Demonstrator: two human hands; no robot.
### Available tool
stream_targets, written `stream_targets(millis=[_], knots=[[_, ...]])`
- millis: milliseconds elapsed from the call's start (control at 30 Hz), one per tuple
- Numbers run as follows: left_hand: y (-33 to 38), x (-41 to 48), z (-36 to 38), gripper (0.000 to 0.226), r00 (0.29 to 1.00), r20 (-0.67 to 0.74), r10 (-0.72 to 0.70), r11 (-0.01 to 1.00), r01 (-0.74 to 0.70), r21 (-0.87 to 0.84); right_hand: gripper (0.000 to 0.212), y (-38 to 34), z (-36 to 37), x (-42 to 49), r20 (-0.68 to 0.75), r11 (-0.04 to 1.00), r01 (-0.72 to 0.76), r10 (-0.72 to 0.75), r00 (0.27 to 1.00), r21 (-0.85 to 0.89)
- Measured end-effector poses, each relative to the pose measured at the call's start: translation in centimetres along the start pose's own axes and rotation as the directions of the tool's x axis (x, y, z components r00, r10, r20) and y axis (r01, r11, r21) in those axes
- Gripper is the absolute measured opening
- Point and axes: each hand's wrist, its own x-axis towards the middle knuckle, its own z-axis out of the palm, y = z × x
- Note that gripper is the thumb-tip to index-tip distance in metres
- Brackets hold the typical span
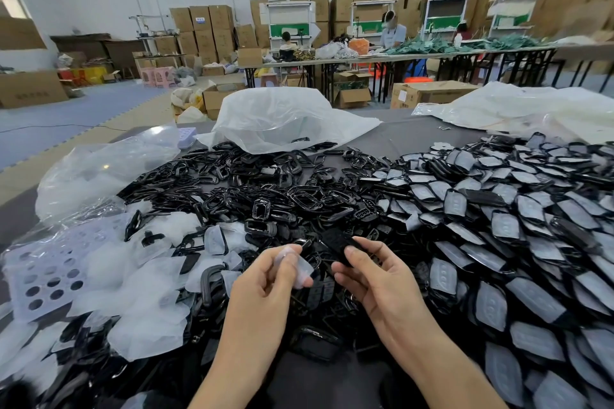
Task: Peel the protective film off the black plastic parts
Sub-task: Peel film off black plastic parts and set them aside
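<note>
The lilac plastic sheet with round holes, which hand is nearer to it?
Left. The left hand is right of the lilac sheet, pinching clear film; the right hand, holding a black plastic part, is farther right.

**Black plastic part held bare, its protective film pinched alongside**

The black plastic part [339, 244], small, flat and dark, is gripped at a tilt in the right hand [375, 279]. The protective film [300, 271], clear and crumpled, is pinched in the left hand [265, 279] just left of that part and apart from it. To the right of the held part, film-covered parts [498, 226] with grey-white faces are spread overlapping. Behind it, bare black frames [265, 183] are heaped, glossy. To its left, whitish, translucent peeled films [146, 292] are piled loosely.
</note>
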Motion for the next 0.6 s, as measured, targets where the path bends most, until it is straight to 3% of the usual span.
stream_targets(millis=[133, 233, 367, 467, 600], knots=[[0.1, -0.3, 0.1, 0.032, 0.999, 0.035, -0.023, 0.999, 0.025, -0.047, 0.017, 0.1, 0.0, 0.0, -0.014, 0.999, 0.029, -0.029, 0.999, -0.039], [-0.1, -0.4, 0.1, 0.028, 1.0, 0.017, 0.003, 0.999, -0.002, -0.038, 0.017, 0.1, 0.1, 0.0, -0.023, 0.998, 0.043, -0.044, 0.999, -0.04], [-0.4, -0.4, 0.3, 0.04, 0.992, 0.119, 0.03, 1.0, -0.03, -0.007, 0.016, 0.1, 0.0, 0.0, -0.033, 0.995, 0.065, -0.067, 0.997, -0.069], [-1.0, -0.3, 0.5, 0.041, 0.983, 0.154, 0.104, 0.985, -0.123, 0.12, 0.015, 0.3, -0.1, 0.2, -0.045, 0.992, 0.083, -0.088, 0.995, -0.097], [-1.3, -0.6, 0.7, 0.025, 0.936, 0.224, 0.273, 0.899, -0.331, 0.286, 0.015, 0.3, -0.5, 0.2, -0.037, 0.984, 0.106, -0.113, 0.993, -0.145]])
